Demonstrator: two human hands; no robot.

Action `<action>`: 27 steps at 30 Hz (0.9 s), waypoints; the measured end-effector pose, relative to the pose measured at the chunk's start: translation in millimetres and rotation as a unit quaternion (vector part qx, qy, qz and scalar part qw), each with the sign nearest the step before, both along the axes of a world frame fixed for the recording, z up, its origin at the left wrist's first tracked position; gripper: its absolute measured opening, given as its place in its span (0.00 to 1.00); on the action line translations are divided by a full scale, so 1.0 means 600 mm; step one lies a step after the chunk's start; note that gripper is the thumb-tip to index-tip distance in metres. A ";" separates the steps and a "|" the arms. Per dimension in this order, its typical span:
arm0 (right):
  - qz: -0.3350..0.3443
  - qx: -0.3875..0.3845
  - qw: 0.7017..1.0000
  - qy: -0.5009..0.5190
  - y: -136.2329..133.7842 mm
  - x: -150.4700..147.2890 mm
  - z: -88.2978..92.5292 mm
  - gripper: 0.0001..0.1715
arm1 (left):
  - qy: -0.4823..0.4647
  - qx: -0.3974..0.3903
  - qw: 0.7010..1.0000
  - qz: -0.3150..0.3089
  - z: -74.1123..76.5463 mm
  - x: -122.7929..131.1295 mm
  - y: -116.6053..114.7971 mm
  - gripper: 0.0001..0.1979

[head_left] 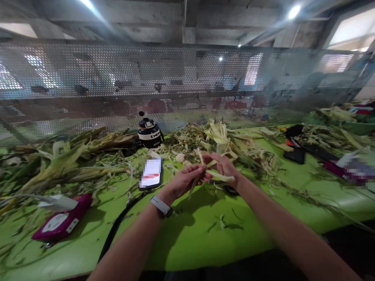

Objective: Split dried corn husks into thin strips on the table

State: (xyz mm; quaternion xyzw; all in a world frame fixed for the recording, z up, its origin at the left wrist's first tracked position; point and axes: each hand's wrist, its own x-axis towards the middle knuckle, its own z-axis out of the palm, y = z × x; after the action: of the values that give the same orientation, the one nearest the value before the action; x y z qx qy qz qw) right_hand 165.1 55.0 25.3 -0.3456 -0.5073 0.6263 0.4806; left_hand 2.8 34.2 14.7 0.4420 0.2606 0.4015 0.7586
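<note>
Strips of pale corn husk [218, 176] cross between my two hands over the middle of the green table [199, 234]. My left hand [187, 178], with a light watch band at its wrist, pinches the strips where they meet. Closed around the same strips from the other side is my right hand [221, 166]; some of its fingers are hidden. One husk end sticks up above the fingers, another hangs below the left hand, and a third reaches toward the right wrist. Just behind the hands lies a heap of dry husks [218, 134].
A phone [151, 173] with a lit screen lies left of my hands. Behind it stands a dark bottle [150, 134] with a white band. A magenta device [63, 220] with a cable sits at the left. Husk piles [58, 156] line a perforated metal screen [175, 78].
</note>
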 end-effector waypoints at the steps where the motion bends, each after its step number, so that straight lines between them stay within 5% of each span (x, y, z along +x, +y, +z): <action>1: -0.026 0.014 0.999 -0.021 0.001 0.002 0.002 0.17 | -0.005 0.003 1.000 0.005 0.000 0.000 0.000 0.12; 7: -0.113 0.155 0.966 -0.175 0.004 0.012 0.014 0.16 | -0.010 0.032 0.999 0.025 -0.007 0.000 0.007 0.13; 15: -0.011 0.033 0.999 -0.009 -0.003 0.009 0.008 0.18 | 0.009 -0.007 0.997 0.079 -0.008 -0.004 0.009 0.14; 27: -0.132 0.004 0.991 -0.014 0.011 -0.007 -0.009 0.20 | 0.071 0.057 0.994 0.058 -0.006 0.010 -0.003 0.13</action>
State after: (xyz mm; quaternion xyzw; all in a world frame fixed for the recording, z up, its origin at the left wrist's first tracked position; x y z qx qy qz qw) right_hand 161.0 61.5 19.9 -0.4167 -0.4664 0.5506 0.5528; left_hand 9.1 32.4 11.1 0.4957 0.3157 0.4265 0.6875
